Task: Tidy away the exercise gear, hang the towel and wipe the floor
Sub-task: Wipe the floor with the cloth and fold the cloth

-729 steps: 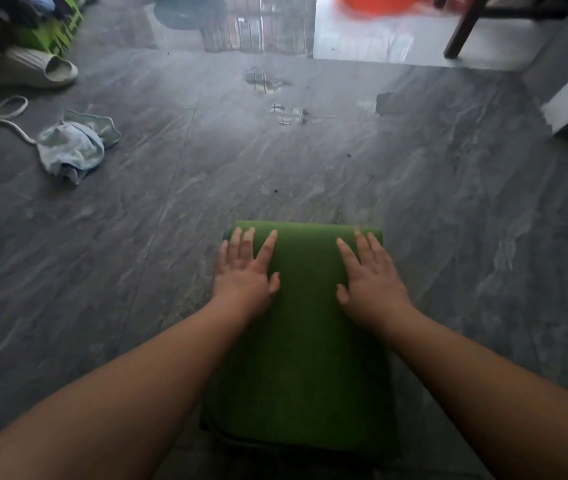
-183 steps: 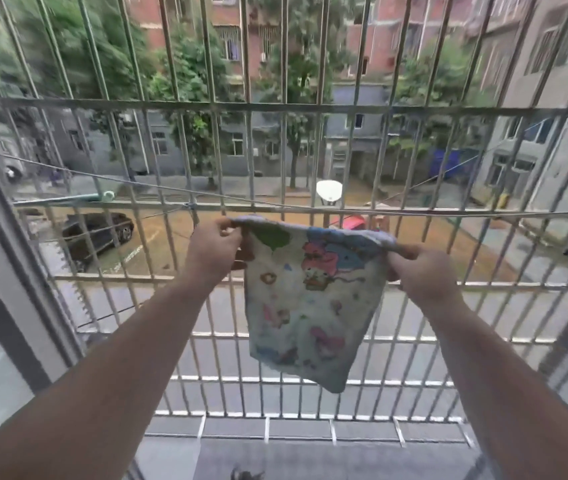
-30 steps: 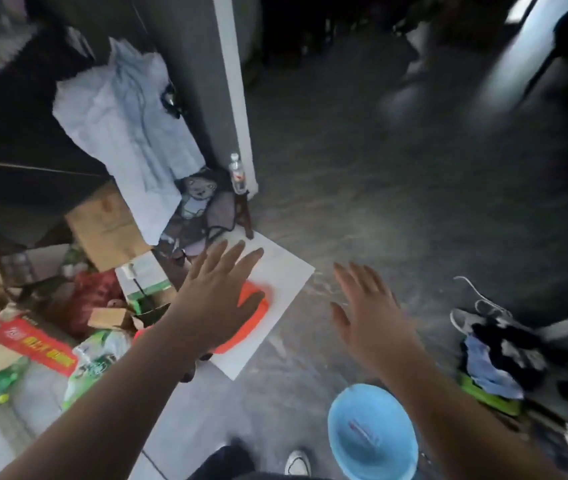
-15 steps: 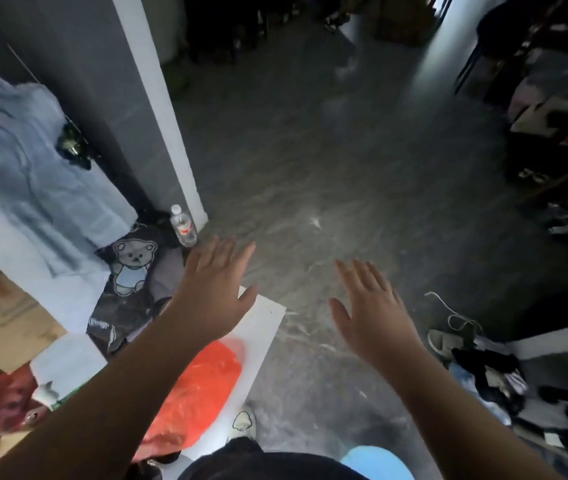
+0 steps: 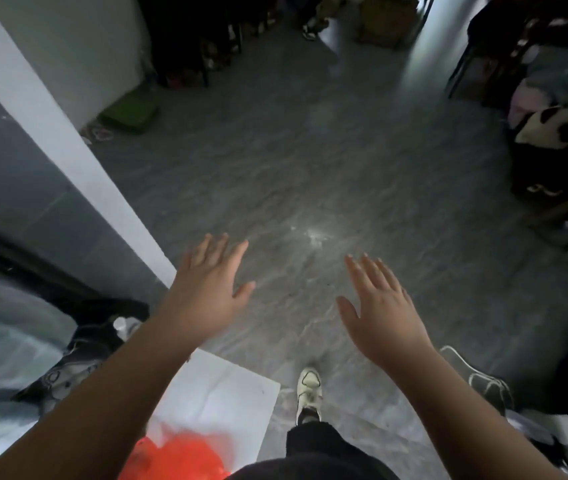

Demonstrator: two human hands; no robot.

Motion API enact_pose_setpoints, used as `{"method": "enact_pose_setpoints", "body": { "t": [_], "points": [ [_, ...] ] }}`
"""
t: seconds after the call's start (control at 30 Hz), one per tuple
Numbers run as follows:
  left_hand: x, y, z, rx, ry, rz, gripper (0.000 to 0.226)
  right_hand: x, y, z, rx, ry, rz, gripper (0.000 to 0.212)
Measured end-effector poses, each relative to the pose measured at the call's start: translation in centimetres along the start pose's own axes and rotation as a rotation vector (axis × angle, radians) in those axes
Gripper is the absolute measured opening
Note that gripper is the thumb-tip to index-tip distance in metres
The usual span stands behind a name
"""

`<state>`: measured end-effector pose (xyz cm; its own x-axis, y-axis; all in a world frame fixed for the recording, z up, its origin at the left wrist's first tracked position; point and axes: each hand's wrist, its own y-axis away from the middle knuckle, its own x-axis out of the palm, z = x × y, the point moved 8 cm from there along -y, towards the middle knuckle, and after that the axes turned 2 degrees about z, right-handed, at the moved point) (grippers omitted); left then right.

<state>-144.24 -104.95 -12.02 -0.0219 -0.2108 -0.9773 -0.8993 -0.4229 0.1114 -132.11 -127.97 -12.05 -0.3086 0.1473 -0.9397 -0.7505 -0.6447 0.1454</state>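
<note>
Left hand (image 5: pixel 206 289) and right hand (image 5: pixel 383 317) spread flat, fingers splayed, holding nothing, above the grey floor (image 5: pixel 310 168). Walking, white shoe (image 5: pixel 308 389) forward. Green mat (image 5: pixel 130 112) folded against the far wall beside the white door frame (image 5: pixel 68 147). Probably between steps, with wiping left to do. Next: finding a cloth; none clearly visible.

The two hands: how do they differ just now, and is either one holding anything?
The left hand is higher in the picture, beside the white wall edge; the right hand is lower, over bare grey floor. The left hand's fingers point up and right; the right hand's point up and left. Both are open, palm down and empty.
</note>
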Motion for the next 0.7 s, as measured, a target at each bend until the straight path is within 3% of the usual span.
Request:
{"method": "enact_pose_setpoints", "body": {
  "t": [0.27,0.7],
  "points": [
    [-3.6,-18.8,2.3,-0.094,-0.012,0.043,0.071,-3.9,-21.8,0.6,-0.124,0.038,0.099,0.069],
    [-9.8,-50.2,23.1,-0.228,-0.004,0.023,0.073,-4.4,-59.6,13.0,-0.221,0.047,0.107,0.068]
  ]
}}
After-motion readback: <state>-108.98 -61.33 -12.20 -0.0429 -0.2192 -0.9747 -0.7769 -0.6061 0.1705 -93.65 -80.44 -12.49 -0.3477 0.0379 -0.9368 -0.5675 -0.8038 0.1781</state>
